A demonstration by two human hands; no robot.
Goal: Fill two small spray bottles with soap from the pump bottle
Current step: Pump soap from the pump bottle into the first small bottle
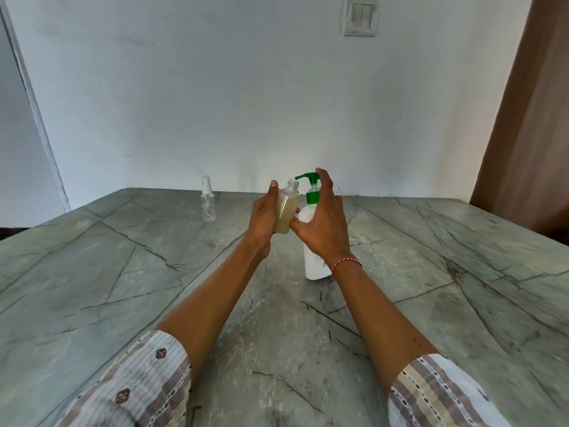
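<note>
The left hand (264,214) grips an uncapped small spray bottle (287,211), thumb up along its near side and fingers curled round the far side, holding it upright and lifted off the table (123,272). That bottle is clear plastic with a threaded open neck, and a cloudy, pale yellowish liquid fills most of its body. Its mouth sits right under the tip of the green nozzle of the pump bottle (314,241), which stands upright on the table just beside it, white-bodied with a green collar and pump head. The right hand (323,223) is spread over the pump bottle: the forefinger lies on top of the pump head, the other fingers reach down the far side, and the thumb presses near the base of the small bottle, so this hand wraps the pump bottle rather than hanging loose. A red-and-white thread band (346,264) circles the right wrist. A second small spray bottle (208,201), clear, seemingly without liquid and with its white sprayer cap fitted, stands upright near the far edge of the table, well apart to the left of the hands. Both forearms come out of striped, patterned sleeves (147,386). Behind the table is a plain pale wall with a switch plate (361,16) high up, and a brown curtain (529,118) hangs at the right
</note>
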